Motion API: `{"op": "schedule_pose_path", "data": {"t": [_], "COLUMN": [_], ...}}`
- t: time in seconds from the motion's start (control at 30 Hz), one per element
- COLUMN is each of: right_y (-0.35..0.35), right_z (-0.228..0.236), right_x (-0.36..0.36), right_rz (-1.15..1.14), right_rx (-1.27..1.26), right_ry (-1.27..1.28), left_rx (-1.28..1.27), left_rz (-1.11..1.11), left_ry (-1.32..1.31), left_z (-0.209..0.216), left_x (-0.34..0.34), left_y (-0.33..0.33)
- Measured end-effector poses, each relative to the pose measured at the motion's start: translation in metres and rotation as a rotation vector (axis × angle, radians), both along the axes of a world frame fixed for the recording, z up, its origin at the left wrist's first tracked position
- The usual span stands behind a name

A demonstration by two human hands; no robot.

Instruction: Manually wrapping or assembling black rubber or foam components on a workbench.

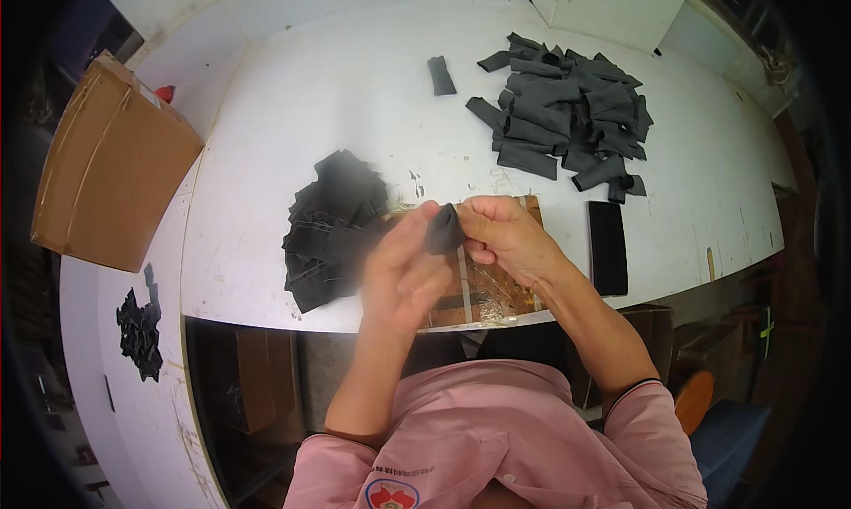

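Between my two hands, above the front part of the white table, is a small dark grey fabric tube (444,231). My left hand (408,274) grips its left side, slightly blurred. My right hand (505,234) pinches its right edge between thumb and fingers. Beneath the hands lies a brown board (479,287) with strips of clear tape on it. Just left of my left hand is a heap of flat dark fabric pieces (324,234) with loose pale threads. At the back right lies a larger pile of dark grey fabric tubes (567,110).
One fabric tube (441,75) lies apart near the back. A black phone (607,247) rests to the right of the board. A cardboard box (115,163) stands at the left, with a smaller dark fabric heap (140,332) on the side table. A white box (612,8) borders the back.
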State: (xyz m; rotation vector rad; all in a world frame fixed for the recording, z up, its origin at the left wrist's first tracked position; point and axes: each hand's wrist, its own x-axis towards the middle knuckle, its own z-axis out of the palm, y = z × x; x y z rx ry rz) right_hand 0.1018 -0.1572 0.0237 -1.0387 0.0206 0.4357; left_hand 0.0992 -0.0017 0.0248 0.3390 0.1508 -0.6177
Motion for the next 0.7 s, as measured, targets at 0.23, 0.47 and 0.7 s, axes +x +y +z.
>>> {"op": "schedule_pose_path", "data": {"t": [0.23,0.47,0.7], "right_y": [0.013,0.001,-0.002], "right_z": [0.029,-0.013,-0.002], "right_x": [0.013,0.009,0.009], "right_rz": [0.011,0.028,-0.284], "right_rx": [-0.119,-0.018,-0.519], "right_ry": [-0.190,0.013,-0.574], "left_rx": [-0.630,0.667,1.200], "left_rz": [0.008,0.153,0.433], "left_ry": [0.313,-0.318,-1.205], "left_z": [0.033,0.005,0.021], "left_x": [0.001,-0.005,0.008], "left_y": [-0.001,-0.004,0.002]}}
